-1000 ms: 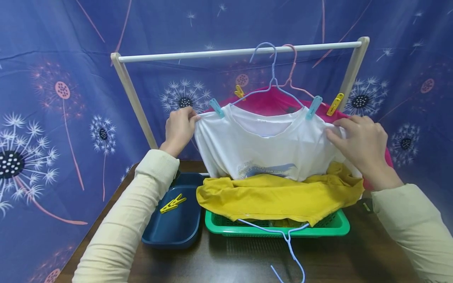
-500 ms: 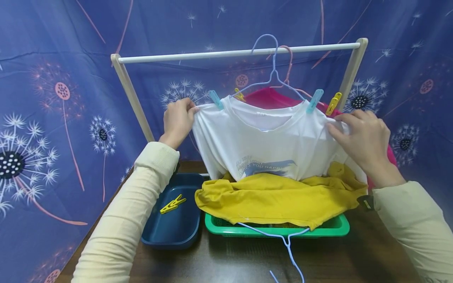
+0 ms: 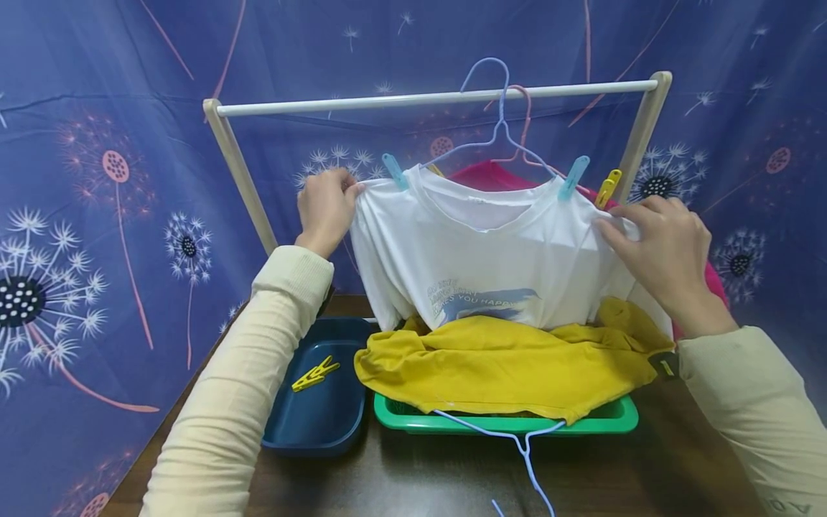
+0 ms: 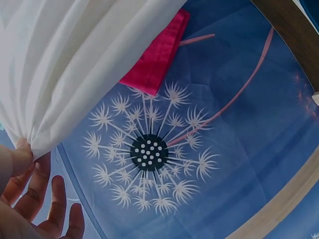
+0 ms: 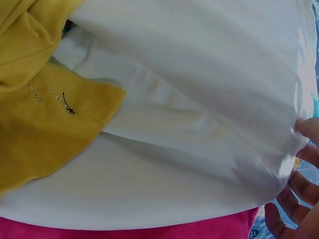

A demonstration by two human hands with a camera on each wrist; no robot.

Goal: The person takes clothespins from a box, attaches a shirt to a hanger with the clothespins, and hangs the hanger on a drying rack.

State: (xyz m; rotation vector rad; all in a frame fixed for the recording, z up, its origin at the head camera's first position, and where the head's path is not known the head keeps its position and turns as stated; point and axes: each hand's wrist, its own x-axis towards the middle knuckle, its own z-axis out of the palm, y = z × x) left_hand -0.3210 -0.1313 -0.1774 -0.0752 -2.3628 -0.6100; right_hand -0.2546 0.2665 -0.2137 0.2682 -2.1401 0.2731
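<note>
A white printed T-shirt (image 3: 504, 258) hangs on a light-blue hanger (image 3: 499, 136), held at its shoulders by two light-blue clothespins (image 3: 395, 171). My left hand (image 3: 328, 208) pinches the shirt's left shoulder between thumb and finger; in the left wrist view the other fingers (image 4: 58, 199) spread loosely below the gathered cloth. At the opposite shoulder, my right hand (image 3: 668, 258) pinches the fabric. The hanger's hook rises above the white rail (image 3: 362, 102); whether it touches is hard to tell. The shirt's lower part is hidden behind a yellow garment (image 3: 504, 373).
Behind hangs a magenta garment (image 3: 487, 177) on a pink hanger (image 3: 526, 122), with yellow clothespins (image 3: 607, 189). The yellow garment lies over a green basket (image 3: 504, 425), another blue hanger (image 3: 525, 441) sticking out. A dark blue tub (image 3: 316, 424) holds yellow clothespins (image 3: 315, 373).
Both hands have lifted the white shirt slightly, and its hanger's hook has risen relative to the rail. The pink hanger has shifted a little to the left.
</note>
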